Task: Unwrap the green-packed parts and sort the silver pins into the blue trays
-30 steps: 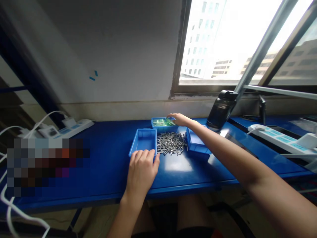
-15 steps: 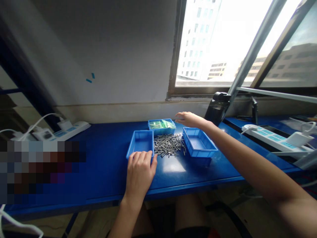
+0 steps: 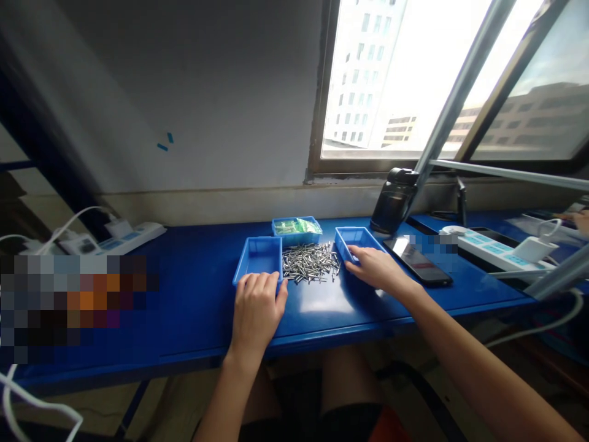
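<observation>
My left hand (image 3: 256,310) lies flat on the blue table, fingers stretched out and touching the near rim of the empty left blue tray (image 3: 259,256). My right hand (image 3: 376,269) rests over the near end of the right blue tray (image 3: 352,236), fingers spread on its rim, holding nothing that I can see. A loose heap of small metal pins (image 3: 309,262) lies on the table between the two trays. Behind the heap stands a third blue tray with green parts (image 3: 297,228).
A black phone (image 3: 416,260) lies right of the right tray, with a black bottle (image 3: 392,202) behind it. White power strips sit at the far left (image 3: 117,238) and far right (image 3: 499,250). A metal frame bar (image 3: 460,92) slants up by the window. The table's front edge (image 3: 322,341) is close to me.
My right hand has drawn back from behind the green-parts tray to the near end of the right tray. The left hand has stayed at the left tray. The view has shifted slightly.
</observation>
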`<state>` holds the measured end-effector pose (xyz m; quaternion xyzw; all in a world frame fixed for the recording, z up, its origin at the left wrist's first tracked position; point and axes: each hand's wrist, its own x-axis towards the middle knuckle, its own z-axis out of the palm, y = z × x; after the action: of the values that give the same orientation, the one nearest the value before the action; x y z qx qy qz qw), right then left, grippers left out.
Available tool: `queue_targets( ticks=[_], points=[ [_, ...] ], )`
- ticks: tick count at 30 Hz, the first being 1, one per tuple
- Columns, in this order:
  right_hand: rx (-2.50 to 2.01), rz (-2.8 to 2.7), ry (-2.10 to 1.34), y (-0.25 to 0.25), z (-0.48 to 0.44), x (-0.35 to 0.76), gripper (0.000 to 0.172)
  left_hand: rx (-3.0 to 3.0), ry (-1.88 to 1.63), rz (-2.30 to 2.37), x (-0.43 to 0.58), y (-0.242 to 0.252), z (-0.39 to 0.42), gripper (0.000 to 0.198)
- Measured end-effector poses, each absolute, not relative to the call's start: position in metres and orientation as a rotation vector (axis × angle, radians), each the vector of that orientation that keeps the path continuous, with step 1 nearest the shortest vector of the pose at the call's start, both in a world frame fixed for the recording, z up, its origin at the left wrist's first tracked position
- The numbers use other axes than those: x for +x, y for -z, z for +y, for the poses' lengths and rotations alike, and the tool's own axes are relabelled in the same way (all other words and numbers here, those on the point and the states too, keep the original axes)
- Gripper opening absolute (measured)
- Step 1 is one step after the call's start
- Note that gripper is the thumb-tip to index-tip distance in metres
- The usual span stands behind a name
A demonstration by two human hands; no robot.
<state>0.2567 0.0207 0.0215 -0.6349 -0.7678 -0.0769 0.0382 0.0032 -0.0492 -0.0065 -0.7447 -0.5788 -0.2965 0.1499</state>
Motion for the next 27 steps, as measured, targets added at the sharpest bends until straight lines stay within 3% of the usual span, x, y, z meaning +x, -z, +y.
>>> queue_targets(
  ticks=[12, 17, 22, 27],
  points=[
    [-1.741, -2.424, 0.280, -0.017, 0.024, 0.245, 0.035, -2.170, 0.872, -1.621, 0.004, 0.007, -0.048, 0.029],
    [-1.441, -2.144, 0.360, -0.018, 0.012, 0.246, 0.039, -2.144, 0.877, -1.591, 0.003, 0.008, -0.048, 0.029],
    [-1.308, -2.093, 0.051, -0.010, -0.019, 0.226, 0.027, -2.111, 1.006, -1.421, 0.012, 0.007, -0.060, 0.024],
    [-1.353, -2.220, -0.138, 0.010, -0.029, 0.202, 0.022, -2.457, 0.688, -1.575, 0.030, 0.006, -0.066, 0.025]
  ],
)
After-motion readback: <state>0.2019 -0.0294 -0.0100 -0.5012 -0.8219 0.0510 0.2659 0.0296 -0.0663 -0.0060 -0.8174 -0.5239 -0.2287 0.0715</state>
